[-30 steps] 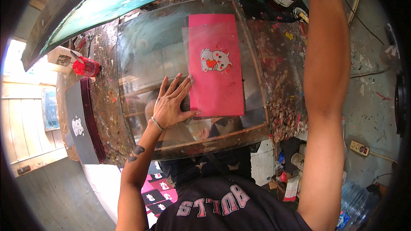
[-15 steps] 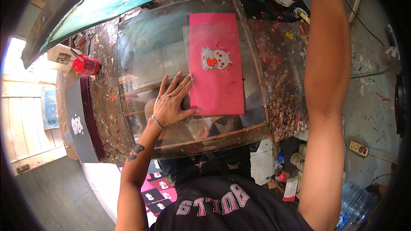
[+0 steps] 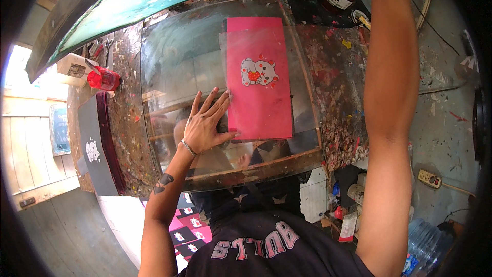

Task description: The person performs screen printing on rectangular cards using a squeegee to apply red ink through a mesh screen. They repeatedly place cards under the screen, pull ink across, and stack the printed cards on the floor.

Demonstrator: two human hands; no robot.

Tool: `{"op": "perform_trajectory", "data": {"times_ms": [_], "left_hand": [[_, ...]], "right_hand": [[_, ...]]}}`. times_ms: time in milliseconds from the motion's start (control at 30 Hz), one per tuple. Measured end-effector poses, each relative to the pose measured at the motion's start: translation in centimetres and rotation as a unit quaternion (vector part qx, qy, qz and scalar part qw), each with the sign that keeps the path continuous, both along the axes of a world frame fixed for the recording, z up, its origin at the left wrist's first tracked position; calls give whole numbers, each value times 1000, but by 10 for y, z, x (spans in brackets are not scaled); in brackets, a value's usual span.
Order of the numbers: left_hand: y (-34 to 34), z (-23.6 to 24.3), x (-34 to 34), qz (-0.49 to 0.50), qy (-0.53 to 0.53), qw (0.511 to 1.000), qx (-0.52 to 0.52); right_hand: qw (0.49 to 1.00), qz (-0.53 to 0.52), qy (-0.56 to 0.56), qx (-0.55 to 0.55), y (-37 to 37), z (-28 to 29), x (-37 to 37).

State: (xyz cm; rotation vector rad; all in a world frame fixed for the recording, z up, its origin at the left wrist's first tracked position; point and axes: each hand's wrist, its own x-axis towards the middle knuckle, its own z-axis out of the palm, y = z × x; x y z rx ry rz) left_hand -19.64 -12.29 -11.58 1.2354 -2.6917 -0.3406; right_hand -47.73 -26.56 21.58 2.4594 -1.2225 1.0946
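Next to nothing moved vs. prev. frame, bar a slight view shift. Pink card (image 3: 259,79) seen approx. 12 o'clock of ctr., flat on glass (image 3: 179,61). L hand (image 3: 205,125) laid palm-down at card's 8 o'clock, fingers fanned, nothing gripped, thumb tip over card's edge. R hand cut off past 1 o'clock; finger state can't be told.

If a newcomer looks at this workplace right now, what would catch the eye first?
Probably the pink sheet, printed with a white cartoon animal, lying right of centre on the glossy work surface. Next come the spread left hand at the sheet's left edge and the teal panel in its dark frame at upper left.
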Motion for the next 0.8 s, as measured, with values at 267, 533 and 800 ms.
{"op": "perform_trajectory", "data": {"times_ms": [267, 533, 800], "left_hand": [[0, -1, -1, 1, -13, 1000, -2], [4, 14, -9, 21, 106, 994, 25], [8, 88, -201, 107, 627, 592, 495]], "right_hand": [[999, -35, 15, 1, 11, 2, 8], [996, -56, 44, 55, 15, 13, 4], [995, -92, 30, 26, 20, 8, 6]]}}
